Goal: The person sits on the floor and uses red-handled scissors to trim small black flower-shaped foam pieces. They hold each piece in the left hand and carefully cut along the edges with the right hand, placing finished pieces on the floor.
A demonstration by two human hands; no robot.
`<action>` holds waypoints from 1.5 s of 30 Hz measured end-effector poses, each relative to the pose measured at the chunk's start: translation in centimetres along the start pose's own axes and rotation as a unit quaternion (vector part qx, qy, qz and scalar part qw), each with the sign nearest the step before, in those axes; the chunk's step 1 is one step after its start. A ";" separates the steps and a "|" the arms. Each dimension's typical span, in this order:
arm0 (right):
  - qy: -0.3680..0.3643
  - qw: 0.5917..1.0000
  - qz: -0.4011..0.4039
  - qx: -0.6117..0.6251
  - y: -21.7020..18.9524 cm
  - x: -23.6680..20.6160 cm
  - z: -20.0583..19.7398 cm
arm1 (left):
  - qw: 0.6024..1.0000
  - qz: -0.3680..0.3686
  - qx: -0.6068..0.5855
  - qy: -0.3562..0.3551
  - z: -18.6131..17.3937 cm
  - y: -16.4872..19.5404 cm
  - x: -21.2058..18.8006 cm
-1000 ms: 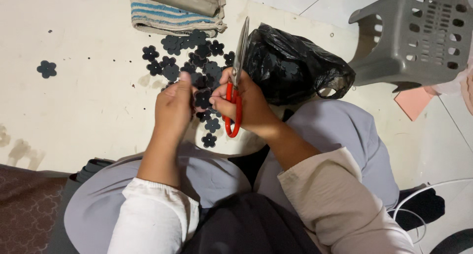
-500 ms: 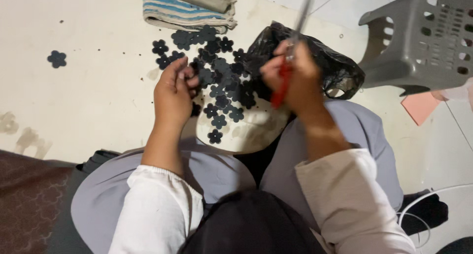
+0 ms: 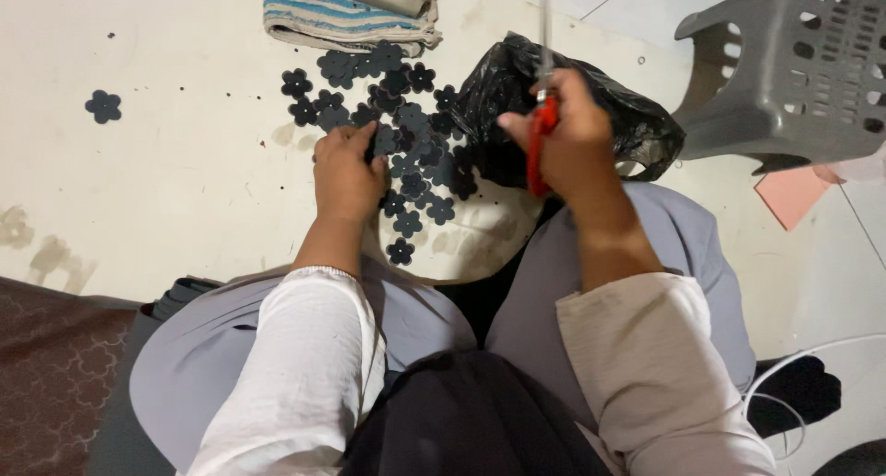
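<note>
2 hands work over the pale floor (image 3: pixel 166 190). The left hand (image 3: pixel 346 171) lies palm down, fingers curled on the pile of dark flower-shaped cutouts (image 3: pixel 397 134), pinching 1; whether it lifts it I cannot tell. The right hand (image 3: pixel 577 139) is raised, closed around the red handles of 1 pair of scissors (image 3: pixel 540 134), blade pointing up and away, just in front of the crumpled black plastic bag (image 3: pixel 572 107). The pile holds well over 20 flowers, too overlapped to count exactly; 1 flower (image 3: pixel 103 106) lies well apart at the left. Open floor spreads left of the pile. The far edge is closed by 1 folded striped cloth (image 3: pixel 341 14), the right by 1 grey plastic stool (image 3: pixel 794 70), with 1 pink sheet (image 3: pixel 794 194) near it.
</note>
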State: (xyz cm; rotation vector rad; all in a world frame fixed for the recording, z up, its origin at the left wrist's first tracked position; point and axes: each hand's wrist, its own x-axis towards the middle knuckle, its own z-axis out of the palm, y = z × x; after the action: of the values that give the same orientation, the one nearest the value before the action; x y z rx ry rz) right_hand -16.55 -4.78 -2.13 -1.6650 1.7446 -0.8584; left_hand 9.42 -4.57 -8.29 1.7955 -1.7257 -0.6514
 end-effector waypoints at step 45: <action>-0.179 0.894 0.080 0.402 -1.6 -1.3 6.8 | 0.765 -0.167 -0.609 -0.130 -0.7 1.1 -1.3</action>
State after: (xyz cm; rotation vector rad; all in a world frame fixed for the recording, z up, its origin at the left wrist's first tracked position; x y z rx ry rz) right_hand -10.23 -3.93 -5.18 -1.0158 1.0296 -0.9448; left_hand 9.00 -3.21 -7.06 1.0102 -0.6516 -1.7224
